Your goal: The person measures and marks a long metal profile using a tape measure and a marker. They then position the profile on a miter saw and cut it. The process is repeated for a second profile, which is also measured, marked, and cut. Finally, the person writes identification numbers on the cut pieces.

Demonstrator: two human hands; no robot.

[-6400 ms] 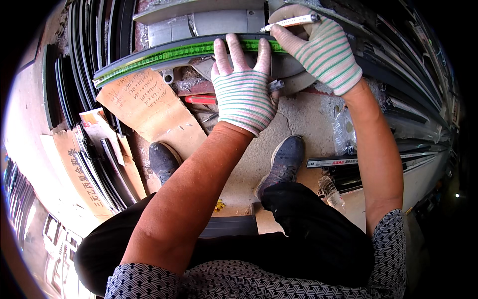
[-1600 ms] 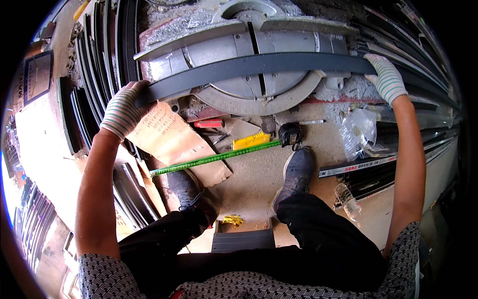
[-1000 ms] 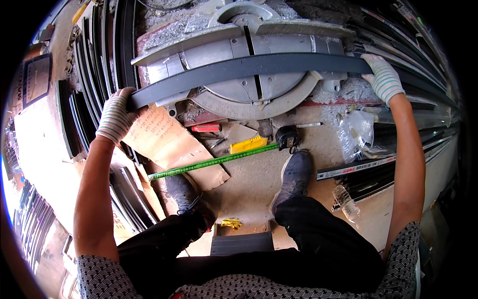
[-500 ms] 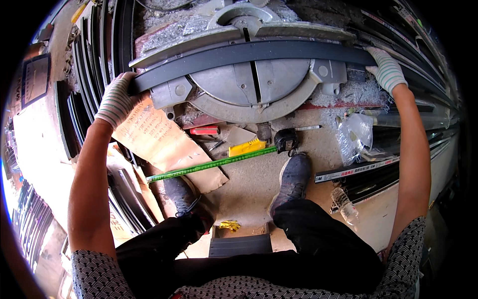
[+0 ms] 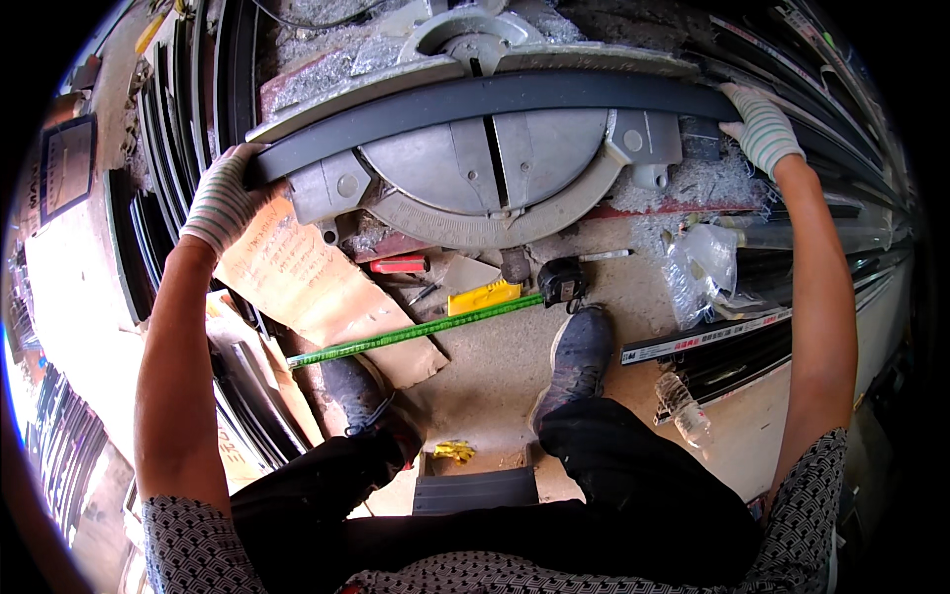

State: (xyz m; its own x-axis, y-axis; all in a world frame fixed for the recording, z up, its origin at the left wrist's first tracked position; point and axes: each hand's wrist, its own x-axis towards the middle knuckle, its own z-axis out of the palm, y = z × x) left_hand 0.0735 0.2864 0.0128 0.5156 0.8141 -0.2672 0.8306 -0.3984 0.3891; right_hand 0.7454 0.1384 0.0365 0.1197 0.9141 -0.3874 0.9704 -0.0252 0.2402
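A long dark grey metal profile (image 5: 475, 99) lies across the round table of a miter saw (image 5: 435, 163), close along its fence. At its left end, my left hand (image 5: 226, 198), in a striped knit glove, is closed around the bar. My right hand (image 5: 764, 129), gloved the same way, grips the other end beyond the saw's right side. The slot in the saw table runs beneath the bar's middle. No blade shows in the view.
A tape measure (image 5: 564, 284) with its green blade (image 5: 426, 331) drawn out lies before my shoes, over cardboard (image 5: 317, 297). Nearby are a yellow utility knife (image 5: 484, 297) and a red-handled tool (image 5: 399, 264). Stacked profiles (image 5: 178, 129) flank the saw; a plastic bottle (image 5: 683, 411) lies at right.
The bar and both hands appear slightly higher and further left, as does the saw, so the view itself has shifted a little. Both hands keep their hold.
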